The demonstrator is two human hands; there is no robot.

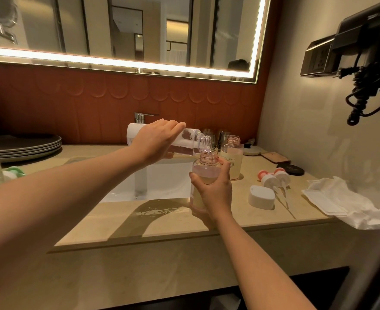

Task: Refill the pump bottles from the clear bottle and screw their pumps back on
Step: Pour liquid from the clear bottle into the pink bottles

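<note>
Backlit mirror [139,30], rust-red scalloped wall [95,104], beige stone counter [263,220], wall-mounted hairdryer [363,32]

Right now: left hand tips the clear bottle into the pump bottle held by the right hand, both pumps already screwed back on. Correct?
One error: both pumps lie loose on the counter; the head view shows it. The rest stands: left hand tips the clear bottle into the pump bottle the right hand grips.

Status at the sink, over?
Left hand tips clear bottle into pump bottle, gripped by right hand. Second bottle open, pumps on counter. Nothing in the way.
</note>
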